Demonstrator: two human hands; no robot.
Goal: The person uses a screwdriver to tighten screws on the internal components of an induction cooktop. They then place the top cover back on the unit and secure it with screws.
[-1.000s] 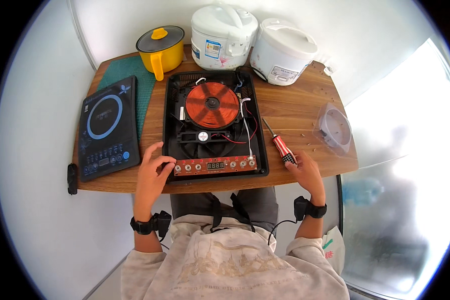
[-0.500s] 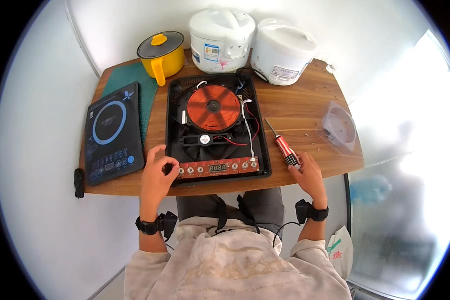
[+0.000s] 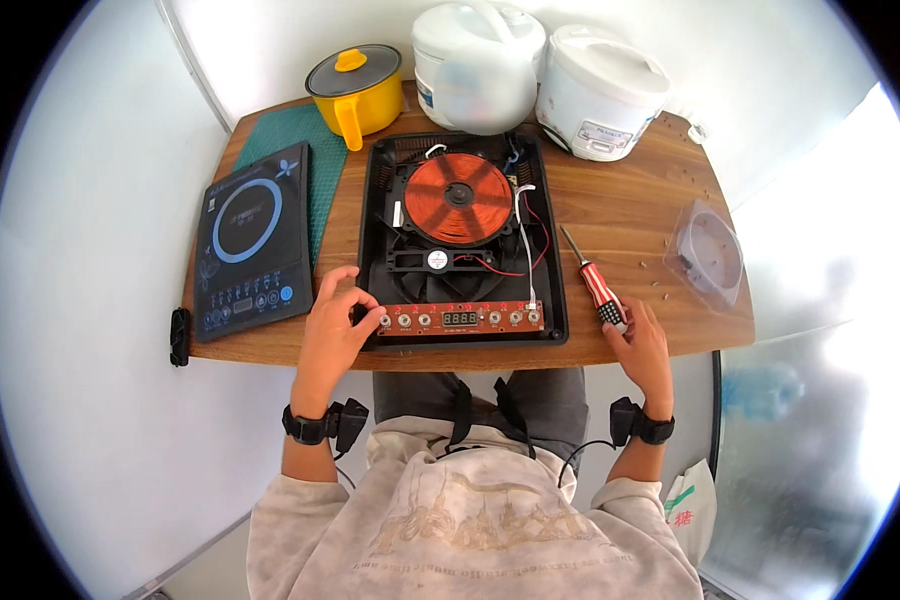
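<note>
My left hand (image 3: 335, 325) is at the lower-left corner of the opened induction cooker (image 3: 553, 240), thumb and forefinger drawn together at the end of its red control board (image 3: 500, 318); what lies between them is too small to make out. The cooker shows a round copper coil (image 3: 440, 185), a black fan beneath a bracket, and thin red and white wires. My right hand (image 3: 638, 340) is closed on the handle end of a screwdriver (image 3: 595, 285) with a striped, star-patterned grip, lying on the wooden table right of the cooker.
A black glass cooktop panel (image 3: 250, 250) lies on a green mat (image 3: 275, 130) at the left. A yellow pot (image 3: 365, 105) and two white rice cookers (image 3: 470, 85) (image 3: 595, 105) stand behind. A clear plastic container (image 3: 710, 255) and small screws sit at the right.
The scene has shifted in the view, mostly rightward. Relative to the cooker and the screwdriver, both hands have stayed nearly in place, with only slight finger movement in my left hand.
</note>
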